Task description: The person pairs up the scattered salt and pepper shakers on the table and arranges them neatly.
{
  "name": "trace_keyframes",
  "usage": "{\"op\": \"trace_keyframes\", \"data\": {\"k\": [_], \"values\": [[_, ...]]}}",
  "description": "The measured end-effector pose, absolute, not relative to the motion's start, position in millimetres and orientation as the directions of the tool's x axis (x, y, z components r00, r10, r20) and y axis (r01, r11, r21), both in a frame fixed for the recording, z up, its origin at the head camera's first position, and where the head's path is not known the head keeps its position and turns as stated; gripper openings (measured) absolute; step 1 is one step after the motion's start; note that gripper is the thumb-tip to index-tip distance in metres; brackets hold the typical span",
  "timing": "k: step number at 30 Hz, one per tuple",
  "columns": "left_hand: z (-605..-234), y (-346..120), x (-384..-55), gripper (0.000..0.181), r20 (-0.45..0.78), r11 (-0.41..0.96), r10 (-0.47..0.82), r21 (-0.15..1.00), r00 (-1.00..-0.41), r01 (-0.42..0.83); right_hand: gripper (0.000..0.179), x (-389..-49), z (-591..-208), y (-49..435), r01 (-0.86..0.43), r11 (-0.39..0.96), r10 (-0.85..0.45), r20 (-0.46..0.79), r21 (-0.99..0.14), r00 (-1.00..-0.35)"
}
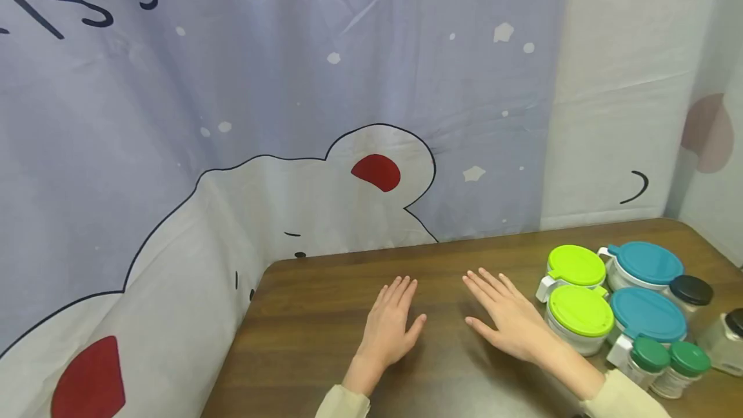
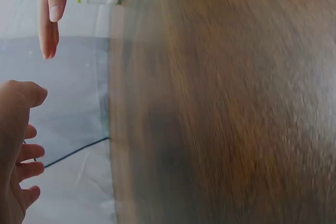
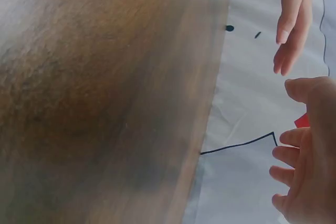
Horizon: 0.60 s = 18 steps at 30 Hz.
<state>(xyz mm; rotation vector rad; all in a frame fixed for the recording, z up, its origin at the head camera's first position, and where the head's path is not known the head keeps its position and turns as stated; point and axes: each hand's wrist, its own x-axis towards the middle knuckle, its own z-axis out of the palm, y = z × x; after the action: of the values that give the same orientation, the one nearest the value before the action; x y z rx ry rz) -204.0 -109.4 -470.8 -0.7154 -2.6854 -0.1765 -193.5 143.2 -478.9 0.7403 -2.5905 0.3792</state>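
Note:
Both hands hover over the brown wooden table (image 1: 302, 328), holding nothing. My left hand (image 1: 387, 328) has its fingers extended forward and its thumb spread toward the right. Across a gap, my right hand (image 1: 505, 315) points forward and to the left, fingers extended and thumb apart. Nearest to the right hand stand two white pots with lime-green lids (image 1: 580, 310), just right of its wrist. In the left wrist view, the left hand (image 2: 16, 150) shows at the left edge, well off the tabletop. The right wrist view shows the right hand (image 3: 310, 150) likewise raised.
Behind the green-lidded pots are two with blue lids (image 1: 647, 263). Small jars with dark green caps (image 1: 650, 355) stand in front, and black-capped jars (image 1: 691, 290) farther right. A printed curtain (image 1: 476, 102) hangs along the table's back and left edges.

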Motion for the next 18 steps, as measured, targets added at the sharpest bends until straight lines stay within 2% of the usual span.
{"op": "trace_keyframes", "data": {"k": [12, 18], "values": [[-467, -97, -193, 0.059, 0.437, 0.856, 0.446, 0.048, -0.781, 0.516, 0.066, -186, -471, 151, -0.570, 0.809, -0.419, 0.539, -0.143, -0.731], [-465, -91, -190, 0.058, 0.451, 0.840, 0.432, 0.115, -0.781, 0.531, 0.065, -182, -465, 154, -0.580, 0.798, -0.411, 0.558, -0.163, -0.721]]}}
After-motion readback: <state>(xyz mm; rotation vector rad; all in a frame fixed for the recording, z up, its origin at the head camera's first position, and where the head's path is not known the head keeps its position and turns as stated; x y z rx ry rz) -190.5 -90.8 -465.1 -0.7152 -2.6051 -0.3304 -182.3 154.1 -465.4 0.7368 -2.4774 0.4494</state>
